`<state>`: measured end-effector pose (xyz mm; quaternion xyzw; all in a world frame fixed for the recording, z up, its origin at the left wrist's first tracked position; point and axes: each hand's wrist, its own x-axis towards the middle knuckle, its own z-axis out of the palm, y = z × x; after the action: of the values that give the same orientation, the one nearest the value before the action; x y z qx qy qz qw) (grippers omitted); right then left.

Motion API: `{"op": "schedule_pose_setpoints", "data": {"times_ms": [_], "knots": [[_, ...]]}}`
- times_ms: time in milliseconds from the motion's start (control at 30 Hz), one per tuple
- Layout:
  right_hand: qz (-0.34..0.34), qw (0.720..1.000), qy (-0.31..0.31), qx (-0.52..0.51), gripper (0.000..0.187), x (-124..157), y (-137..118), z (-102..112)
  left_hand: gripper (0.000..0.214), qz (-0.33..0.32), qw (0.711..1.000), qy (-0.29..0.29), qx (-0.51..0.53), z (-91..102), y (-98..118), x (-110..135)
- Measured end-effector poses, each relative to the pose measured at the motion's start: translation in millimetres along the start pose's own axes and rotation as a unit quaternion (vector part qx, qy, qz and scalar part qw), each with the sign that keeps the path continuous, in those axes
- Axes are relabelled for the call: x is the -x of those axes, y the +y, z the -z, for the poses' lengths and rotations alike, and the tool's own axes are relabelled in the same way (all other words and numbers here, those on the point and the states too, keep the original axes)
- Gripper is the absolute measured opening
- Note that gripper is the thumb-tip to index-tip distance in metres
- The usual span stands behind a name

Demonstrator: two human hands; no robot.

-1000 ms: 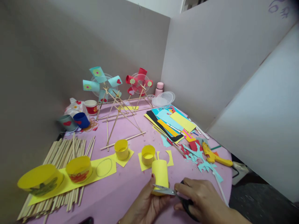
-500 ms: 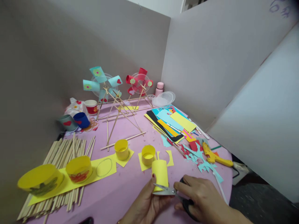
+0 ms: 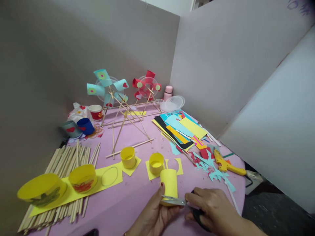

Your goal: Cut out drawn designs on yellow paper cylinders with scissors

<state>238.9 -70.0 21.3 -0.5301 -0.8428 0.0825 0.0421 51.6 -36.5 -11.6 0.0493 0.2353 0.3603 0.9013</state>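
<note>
A yellow paper tube (image 3: pixel 168 183) stands upright in my left hand (image 3: pixel 157 211), whose thumb and fingers close round its lower part. My right hand (image 3: pixel 211 208) grips black-handled scissors (image 3: pixel 180 202), and their blades lie across the tube close to its bottom edge. The blades look nearly closed. Just behind the tube, a short yellow paper ring (image 3: pixel 156 163) rests on a yellow square, and another yellow ring (image 3: pixel 128 158) sits to its left. A yellow card scrap with a round cutout (image 3: pixel 180 166) lies beside them.
Wooden sticks (image 3: pixel 59 164) lie at left under a yellow strip (image 3: pixel 108 177) bearing two larger rings. Stick-framed paper wheels (image 3: pixel 108 88) stand at the back. Coloured paper sheets (image 3: pixel 192 127), cut scraps (image 3: pixel 214 167) and a yellow glue gun (image 3: pixel 226 165) are at right. Grey panels (image 3: pixel 98 36) enclose the table.
The scissor blades have drawn closer together across the tube. My right hand has shifted slightly to the right, and the tube has barely moved.
</note>
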Motion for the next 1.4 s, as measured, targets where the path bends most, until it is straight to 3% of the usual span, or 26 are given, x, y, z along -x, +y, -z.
{"op": "schedule_pose_setpoints", "data": {"times_ms": [267, 433, 700, 933, 1167, 1400], "knots": [[0.001, 1.0, -0.003, 0.001, 0.017, 2, 4, -6, 0.038, 0.014, 1.0, -0.016, -0.019, 8.2, -1, -4], [-0.017, 1.0, -0.013, 0.019, 0.028, 1, 3, -1, 0.039, 0.02, 0.999, 0.011, -0.027, 8.7, -1, -3], [-0.016, 0.999, -0.02, 0.024, 0.027, 0, -1, 1, 0.04, 0.017, 0.998, 0.051, -0.046, 2.5, 0, -2], [-0.002, 0.999, -0.019, 0.032, 0.025, -3, -3, -1, 0.041, 0.008, 0.997, 0.044, -0.062, -2.8, 0, -3], [0.013, 0.999, 0.026, 0.042, 0.023, -4, -4, -1, 0.05, 0.015, 0.998, 0.014, -0.061, -2.9, -1, -4], [0.008, 1.0, -0.012, 0.027, 0.018, -3, -4, 0, 0.041, 0.024, 0.999, 0.019, -0.042, -5.0, 0, 0]]}}
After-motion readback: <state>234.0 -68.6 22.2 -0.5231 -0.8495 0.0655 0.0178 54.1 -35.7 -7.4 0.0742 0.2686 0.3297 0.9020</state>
